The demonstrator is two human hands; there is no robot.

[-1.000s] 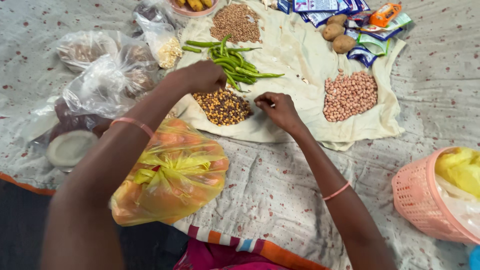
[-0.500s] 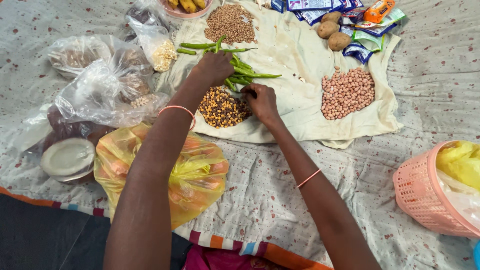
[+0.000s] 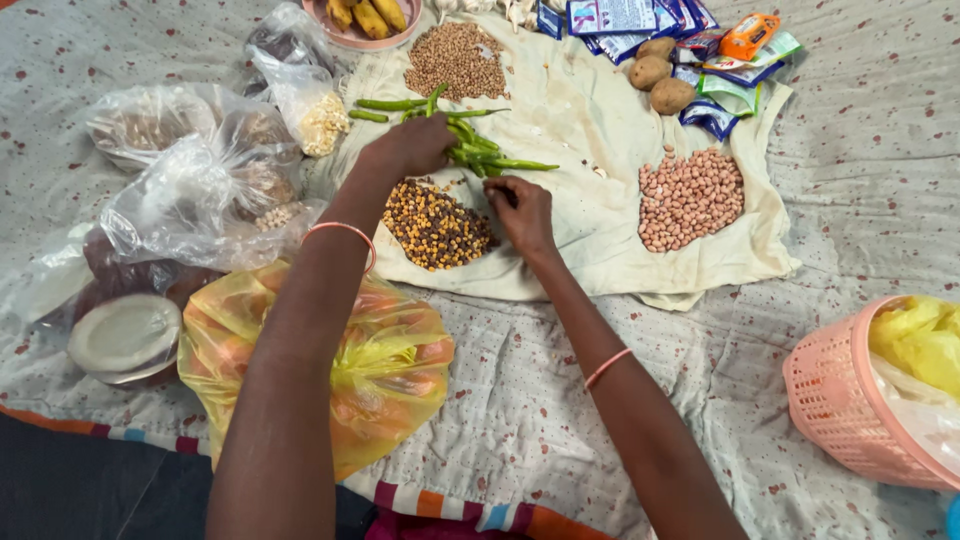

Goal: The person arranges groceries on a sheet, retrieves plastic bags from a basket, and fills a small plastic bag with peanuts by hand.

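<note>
Head view, from near to far: I see first the yellow bag [image 3: 340, 370] of orange fruit under the left forearm, and at the far right the pink basket [image 3: 850, 400]. Further, on the cream cloth [image 3: 600, 230], the right hand [image 3: 522, 212] lies at the right edge of the pile of mixed grains [image 3: 432, 224], fingers curled close together as if pinching some; I cannot tell what is between them. The left hand [image 3: 408, 148] is loosely closed, knuckles up, just above that pile and touching the green chillies [image 3: 480, 150]; I cannot tell if it grips one. Compared with one second ago, both hands came closer to the pile, so I judge the work is now on these grains. Beyond lie the peanuts [image 3: 690, 198], the brown lentils [image 3: 455, 60] and the potatoes [image 3: 660, 82].
</note>
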